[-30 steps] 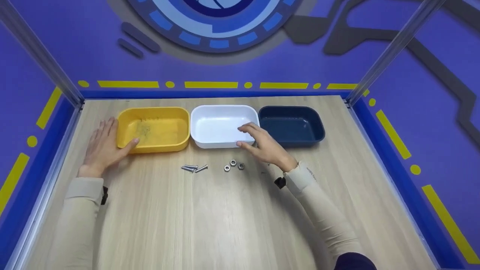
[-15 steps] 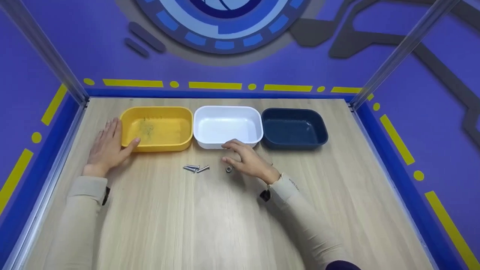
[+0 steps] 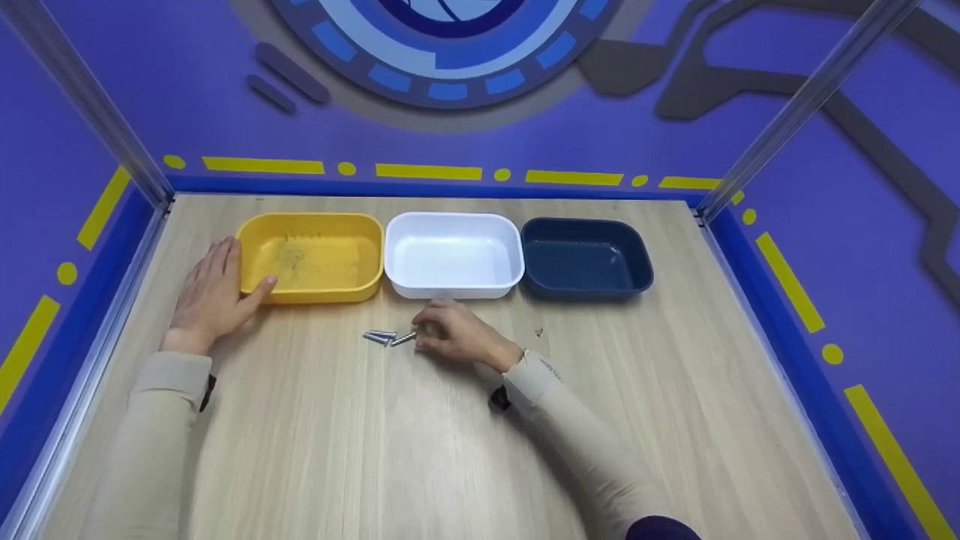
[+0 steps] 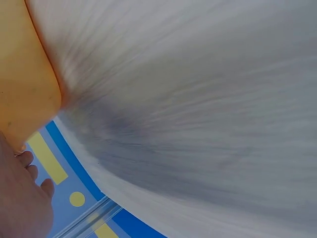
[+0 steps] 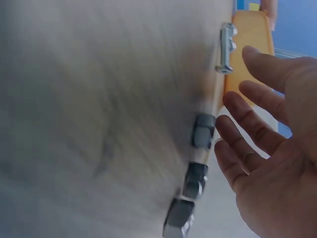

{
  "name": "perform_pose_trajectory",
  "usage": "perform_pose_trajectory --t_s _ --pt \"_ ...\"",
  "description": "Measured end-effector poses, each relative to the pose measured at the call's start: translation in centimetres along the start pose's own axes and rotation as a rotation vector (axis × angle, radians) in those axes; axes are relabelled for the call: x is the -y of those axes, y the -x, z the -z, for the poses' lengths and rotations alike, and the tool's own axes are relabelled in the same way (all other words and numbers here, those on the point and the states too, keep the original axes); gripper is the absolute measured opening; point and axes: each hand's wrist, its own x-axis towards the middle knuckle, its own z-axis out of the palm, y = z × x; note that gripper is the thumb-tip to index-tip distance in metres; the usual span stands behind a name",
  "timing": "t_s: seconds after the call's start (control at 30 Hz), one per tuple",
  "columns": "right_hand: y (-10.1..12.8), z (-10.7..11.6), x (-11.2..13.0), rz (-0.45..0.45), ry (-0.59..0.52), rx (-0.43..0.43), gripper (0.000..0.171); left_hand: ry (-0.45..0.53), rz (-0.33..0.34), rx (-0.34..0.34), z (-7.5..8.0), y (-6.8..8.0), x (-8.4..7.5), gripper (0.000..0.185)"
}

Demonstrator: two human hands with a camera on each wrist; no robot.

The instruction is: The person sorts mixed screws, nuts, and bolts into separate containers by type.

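Head cam: L hand point(image 3: 214, 300) flat agst yellow bin point(image 3: 315, 262); R hand point(image 3: 463, 334) loose, empty nr bolts point(image 3: 384, 333); prob. pickup, needs pinch next.

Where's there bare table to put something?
Bare table: between left sleeve and right sleeve, nearer than the bolts; also right of that sleeve. Crowded: near right hand, bolts, nuts, and at the yellow box, white box, dark box.

Yellow tray point(image 3: 337, 259), white tray point(image 3: 454, 255), dark blue tray point(image 3: 581, 255), silver bolts point(image 3: 383, 334), pale wood-grained table point(image 3: 375, 450).
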Motion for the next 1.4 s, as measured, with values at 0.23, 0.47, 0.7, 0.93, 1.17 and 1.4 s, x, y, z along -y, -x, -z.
perform_pose_trajectory --t_s 0.23,0.47,0.7,0.93,1.17,1.4 --pt "-1.3 -0.6 0.2 -0.007 0.07 0.017 0.026 -0.005 0.004 0.001 0.1 -0.2 -0.2 0.1" --pt "-1.9 -0.9 0.2 -0.038 0.025 0.033 0.017 0.008 0.027 0.01 0.2 -0.1 -0.4 0.102" --pt "-2.2 -1.0 0.0 -0.044 0.0 0.021 0.013 0.021 0.018 0.007 0.2 0.0 -0.1 0.101" --pt "-2.2 -1.3 0.0 -0.033 0.003 0.035 0.012 0.032 0.015 0.017 -0.2 0.2 0.3 0.1" --pt "-2.0 -1.1 0.3 -0.035 -0.004 0.038 0.012 0.031 0.018 0.027 -0.4 0.2 0.1 0.1" --pt "-2.2 0.0 1.1 0.006 -0.047 0.027 0.008 0.018 0.028 0.025 -0.3 0.2 0.0 0.101"
